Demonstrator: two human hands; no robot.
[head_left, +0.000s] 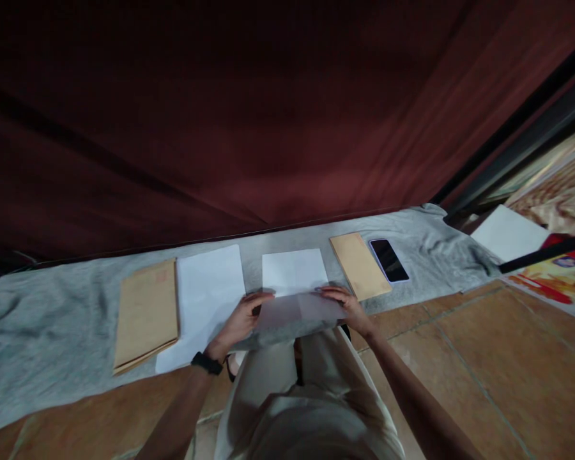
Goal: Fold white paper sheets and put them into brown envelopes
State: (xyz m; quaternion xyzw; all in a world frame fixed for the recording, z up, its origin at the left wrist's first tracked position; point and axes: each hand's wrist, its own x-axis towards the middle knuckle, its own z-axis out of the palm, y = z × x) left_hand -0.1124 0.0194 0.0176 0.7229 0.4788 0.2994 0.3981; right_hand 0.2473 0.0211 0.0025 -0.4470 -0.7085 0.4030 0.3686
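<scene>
From the head view, my only one, I see the sheet of paper just below the centre of the frame, its upper part over the grey cloth. My left hand and right hand seem to pinch its opposite side edges; I can't make out the thumbs well. I judge the main risk is a crooked fold: if one hand pulls harder, the paper could skew along the bend between them. A loose pinch could let the shaded near part slip, and my left wrist might nudge the white paper stack beside it. The sheet's far edge points to the top of the frame; its long axis seems to run up and down, though the bend makes that uncertain.
</scene>
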